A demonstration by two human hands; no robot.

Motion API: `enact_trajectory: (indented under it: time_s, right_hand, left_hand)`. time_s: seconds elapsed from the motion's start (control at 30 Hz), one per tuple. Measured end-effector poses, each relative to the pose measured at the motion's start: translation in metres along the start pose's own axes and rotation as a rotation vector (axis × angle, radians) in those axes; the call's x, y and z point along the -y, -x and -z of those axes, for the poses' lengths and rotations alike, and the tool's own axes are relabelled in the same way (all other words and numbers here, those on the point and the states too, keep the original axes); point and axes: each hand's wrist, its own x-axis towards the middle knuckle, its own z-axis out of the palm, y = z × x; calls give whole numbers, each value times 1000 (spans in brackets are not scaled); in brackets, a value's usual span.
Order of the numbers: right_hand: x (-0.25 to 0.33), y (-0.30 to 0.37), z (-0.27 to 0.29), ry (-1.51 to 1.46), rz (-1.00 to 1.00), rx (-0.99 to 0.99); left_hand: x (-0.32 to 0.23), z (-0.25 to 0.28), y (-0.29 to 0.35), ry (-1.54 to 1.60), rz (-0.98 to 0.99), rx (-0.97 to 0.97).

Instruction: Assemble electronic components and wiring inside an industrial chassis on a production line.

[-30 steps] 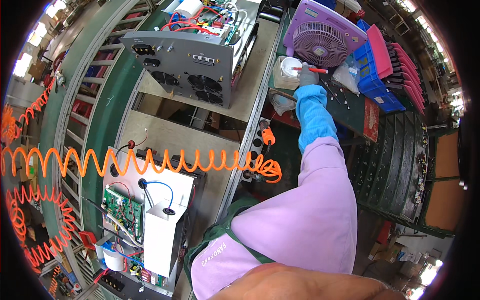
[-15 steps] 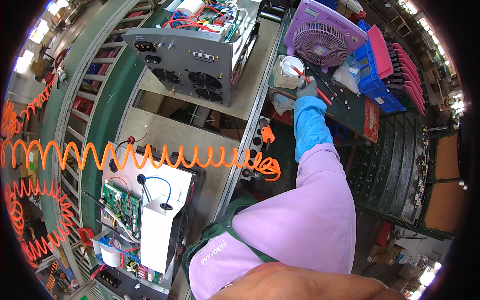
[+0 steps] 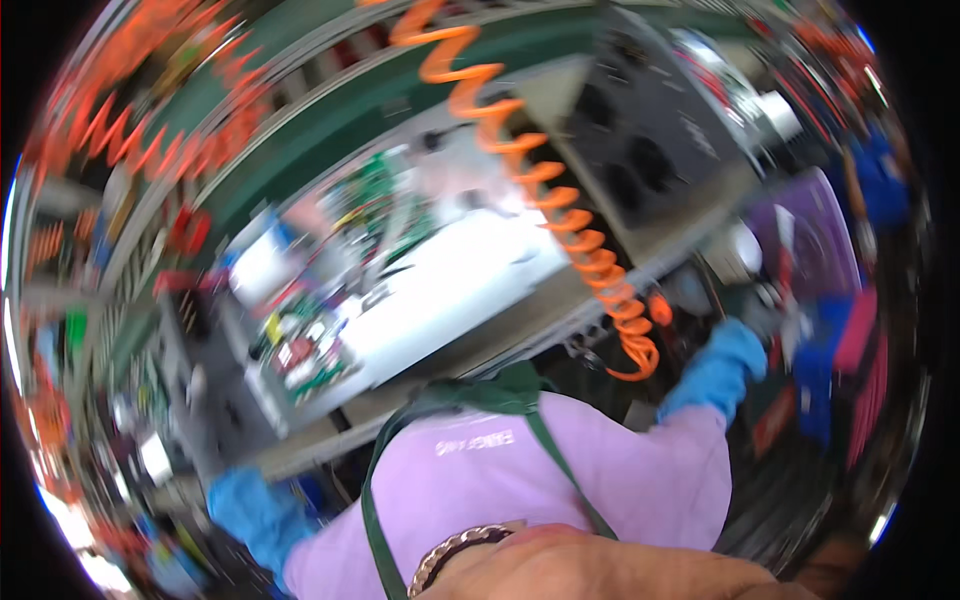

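Observation:
My right hand (image 3: 762, 308), in a grey glove with a blue sleeve cover, reaches out at the right beside a white round tub (image 3: 736, 250). Its fingers appear closed around a long red tool (image 3: 786, 268), blurred by motion, so its exact kind does not show. At the lower left my left arm in a blue sleeve cover (image 3: 255, 515) hangs at the bench edge; the hand itself is hidden. Between the arms, on the bench, lies an opened electrical unit with a white cover panel (image 3: 450, 300) and a green circuit board (image 3: 370, 195).
An orange coiled air hose (image 3: 560, 215) hangs across the bench. A grey metal cabinet with fans (image 3: 650, 130) stands behind it. At the right are a purple fan (image 3: 815, 235), a blue crate (image 3: 815, 385) and pink trays (image 3: 868, 380). Another dark chassis (image 3: 215, 380) sits at left.
My view has swung left toward the white-panelled unit, blurring the picture. My left sleeve has come into sight. The right hand stays near the tub, with the red tool apparently still in it.

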Motion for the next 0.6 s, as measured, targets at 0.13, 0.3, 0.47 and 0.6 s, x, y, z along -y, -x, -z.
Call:
enact_trajectory:
  time_s: [0.13, 0.3, 0.47, 0.6]
  right_hand:
    - [-33, -13, -114, 156, -48, 108]
    - [-177, 2, -274, 178, -412, 414]
    - [-329, 43, -371, 235, -418, 809]
    - [-407, 78, -405, 267, -552, 910]
  left_hand:
    - [13, 10, -15, -122, -425, -2]
    - [-12, 18, -46, -180, -897, -104]
    - [-18, 2, -117, -279, -1047, -35]
    - [-58, -6, -143, -1117, -793, 350]
